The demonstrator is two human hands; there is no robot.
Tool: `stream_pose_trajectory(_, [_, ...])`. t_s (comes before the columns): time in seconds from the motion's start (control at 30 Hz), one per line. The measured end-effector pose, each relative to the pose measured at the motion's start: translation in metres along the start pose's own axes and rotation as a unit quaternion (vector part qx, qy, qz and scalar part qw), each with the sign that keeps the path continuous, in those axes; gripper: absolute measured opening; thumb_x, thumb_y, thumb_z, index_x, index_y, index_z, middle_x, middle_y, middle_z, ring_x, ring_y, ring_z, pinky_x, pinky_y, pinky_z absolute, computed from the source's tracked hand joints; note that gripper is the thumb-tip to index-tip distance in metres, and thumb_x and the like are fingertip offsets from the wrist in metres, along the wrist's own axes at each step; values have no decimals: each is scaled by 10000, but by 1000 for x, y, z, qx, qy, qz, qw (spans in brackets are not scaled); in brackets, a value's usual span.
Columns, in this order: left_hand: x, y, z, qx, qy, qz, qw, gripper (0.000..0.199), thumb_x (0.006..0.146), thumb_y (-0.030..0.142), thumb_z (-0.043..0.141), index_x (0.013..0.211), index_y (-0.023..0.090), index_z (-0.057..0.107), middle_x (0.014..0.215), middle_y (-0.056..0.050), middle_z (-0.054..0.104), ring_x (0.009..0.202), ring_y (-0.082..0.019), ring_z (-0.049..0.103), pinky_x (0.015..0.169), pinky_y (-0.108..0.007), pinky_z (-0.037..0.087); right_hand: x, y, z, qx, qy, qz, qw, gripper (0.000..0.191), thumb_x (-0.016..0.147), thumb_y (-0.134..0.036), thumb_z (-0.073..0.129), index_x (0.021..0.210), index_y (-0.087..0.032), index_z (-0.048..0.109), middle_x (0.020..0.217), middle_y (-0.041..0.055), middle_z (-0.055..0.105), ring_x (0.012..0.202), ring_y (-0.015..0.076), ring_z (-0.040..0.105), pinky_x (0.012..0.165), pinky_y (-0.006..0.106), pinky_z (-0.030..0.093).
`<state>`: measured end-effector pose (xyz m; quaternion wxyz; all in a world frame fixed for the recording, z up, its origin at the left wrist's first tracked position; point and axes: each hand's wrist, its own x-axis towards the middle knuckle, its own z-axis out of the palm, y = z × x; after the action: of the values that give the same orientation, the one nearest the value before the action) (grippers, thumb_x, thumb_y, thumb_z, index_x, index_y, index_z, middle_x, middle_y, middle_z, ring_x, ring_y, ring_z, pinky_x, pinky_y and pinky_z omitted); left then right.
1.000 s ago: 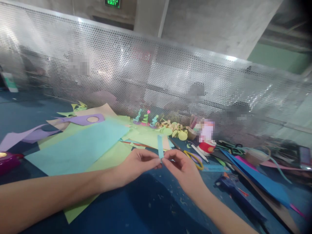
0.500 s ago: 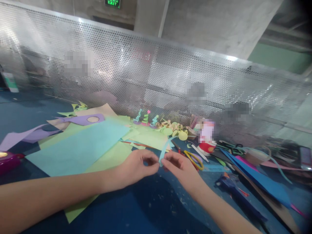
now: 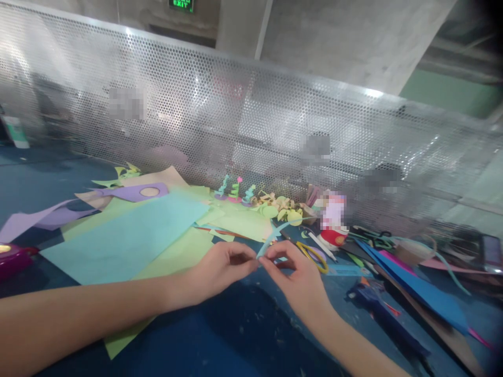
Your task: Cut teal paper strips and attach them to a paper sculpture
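A narrow light-blue paper strip (image 3: 271,238) is pinched at its near end between my two hands, and its free end curves away to the right. My left hand (image 3: 223,269) grips it with thumb and forefinger. From the other side my right hand (image 3: 296,272) pinches it too, fingertips almost touching the left ones. My fingers hide the exact shape of the held end. Just past the right hand lie yellow-handled scissors (image 3: 314,256). Left of my hands, a light-blue paper sheet (image 3: 129,235) rests over green paper sheets (image 3: 176,256).
Small paper spiral figures (image 3: 236,191) stand near the perforated metal screen (image 3: 188,104). A red-and-white cup (image 3: 334,235) is behind the scissors. A dark-blue glue gun (image 3: 389,314) and blue paper (image 3: 424,288) lie right. Purple paper (image 3: 133,192) and a magenta tool (image 3: 15,259) are left.
The strip's free end has swung lower and further to the right. My right hand's fingers have shifted slightly, while the left hand stays nearly in place.
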<state>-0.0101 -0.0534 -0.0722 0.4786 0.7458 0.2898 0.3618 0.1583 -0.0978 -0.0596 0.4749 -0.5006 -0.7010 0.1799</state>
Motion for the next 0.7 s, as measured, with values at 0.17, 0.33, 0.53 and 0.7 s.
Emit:
stream_pose_trajectory(0.17, [2, -1, 1, 26, 12, 7, 1000, 182, 775, 326, 543, 773, 180, 653, 713, -2, 621, 681, -138, 545, 646, -219, 415, 0, 1, -2, -45, -17, -31, 998, 113, 808, -263, 550, 848, -246, 654, 878, 31, 643, 765, 174, 601, 630, 263, 503])
stream_pose_trajectory(0.33, [3, -1, -1, 120, 17, 55, 991, 176, 802, 280, 500, 813, 206, 659, 746, 0, 643, 690, -137, 559, 649, -219, 413, 2, -1, -5, -56, -28, -18, 998, 91, 795, -248, 569, 825, -236, 654, 876, 36, 616, 749, 168, 593, 621, 263, 508])
stream_pose_trajectory(0.53, [2, 2, -5, 166, 27, 66, 983, 161, 812, 277, 502, 838, 226, 653, 792, 7, 648, 740, -141, 560, 673, -222, 400, 6, -3, -7, -46, -50, 4, 998, 73, 799, -254, 558, 789, -214, 618, 853, 33, 587, 753, 160, 573, 625, 254, 486])
stream_pose_trajectory(0.7, [3, 4, -6, 137, 33, 57, 988, 170, 810, 315, 515, 806, 211, 650, 778, -3, 641, 740, -146, 559, 688, -234, 406, 7, -4, -7, -8, -72, 33, 997, 125, 807, -300, 535, 766, -196, 591, 802, 24, 591, 739, 164, 559, 671, 274, 450])
